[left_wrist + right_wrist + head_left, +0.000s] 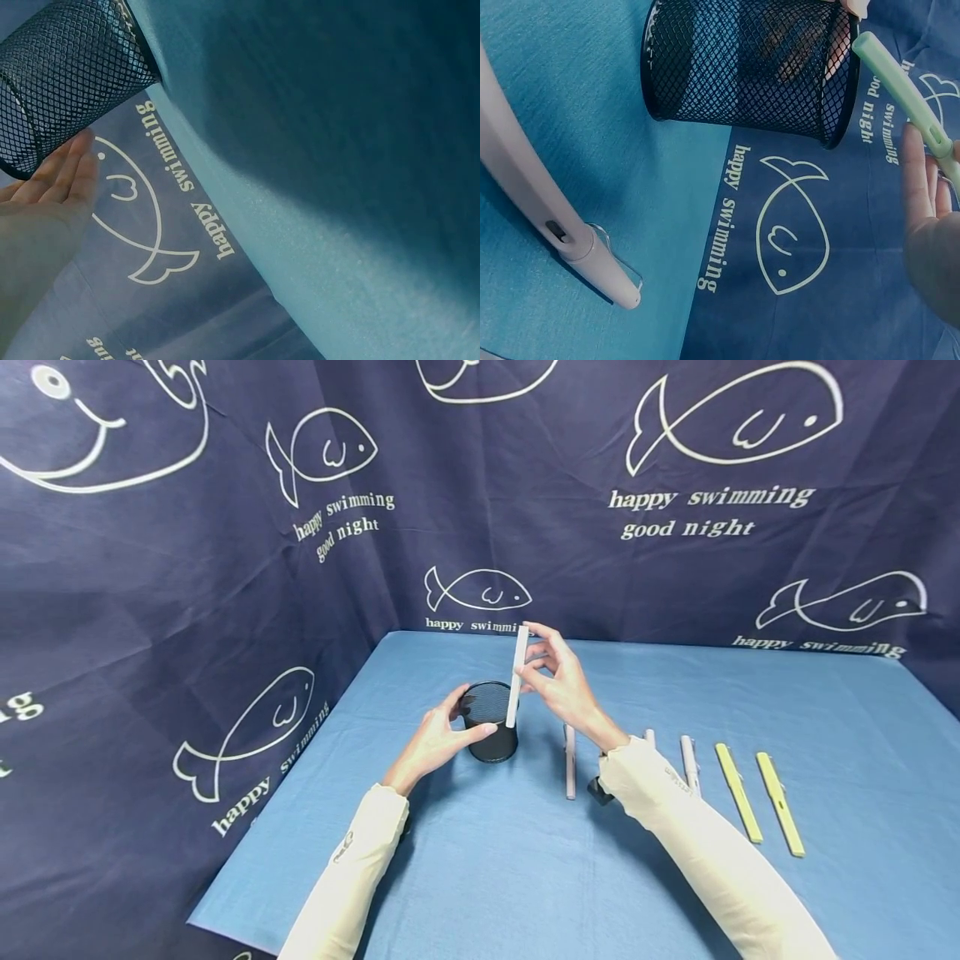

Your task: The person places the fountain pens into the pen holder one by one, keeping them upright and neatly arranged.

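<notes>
A black mesh pen holder stands upright on the blue table. My left hand holds it from the left, thumb across the front of the rim and fingers round the far side; the left wrist view shows those fingers against the mesh. My right hand pinches a pale green pen, which looks almost white in the head view. This pen is held steeply, its lower end right at the holder's rim on the right side. Close by on the table lies a pale pink pen.
Partly behind the right sleeve lie two pale pens, one showing more than the other. Farther right are two yellow pens side by side. A dark blue curtain with fish drawings rises behind the table.
</notes>
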Motion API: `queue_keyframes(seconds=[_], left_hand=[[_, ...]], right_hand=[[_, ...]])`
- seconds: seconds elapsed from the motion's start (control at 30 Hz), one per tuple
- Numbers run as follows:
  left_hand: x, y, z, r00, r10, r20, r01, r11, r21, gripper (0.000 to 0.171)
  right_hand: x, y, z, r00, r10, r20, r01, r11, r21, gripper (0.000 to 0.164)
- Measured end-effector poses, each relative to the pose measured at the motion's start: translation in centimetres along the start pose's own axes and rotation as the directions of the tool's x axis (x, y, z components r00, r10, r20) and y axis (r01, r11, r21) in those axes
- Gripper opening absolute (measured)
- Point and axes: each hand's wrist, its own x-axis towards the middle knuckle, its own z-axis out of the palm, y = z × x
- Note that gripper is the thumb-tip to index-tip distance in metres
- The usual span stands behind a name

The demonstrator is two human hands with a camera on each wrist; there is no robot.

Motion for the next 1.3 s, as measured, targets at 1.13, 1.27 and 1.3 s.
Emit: queue_keyframes(seconds=[1.13,1.27,1.3], left_hand=[[0.1,0.0,-0.1,1.000,0.007,0.001,-0.007,1.000,-0.002,0.092],[0.0,0.0,-0.1,1.000,-0.008,0.000,0.008,1.000,0.004,0.093],[0.0,0.0,-0.1,1.000,-0.012,0.000,0.012,1.000,0.006,0.093]], right_hand=[[0.3,1.0,1.1,1.000,-0.001,-0.027,-0.002,0.995,-0.097,0.064],[0.2,1.1,1.2,1.000,0.009,-0.019,-0.011,0.995,-0.102,0.063],[0.2,1.1,1.2,1.000,0.013,-0.017,-0.014,0.994,-0.106,0.063]])
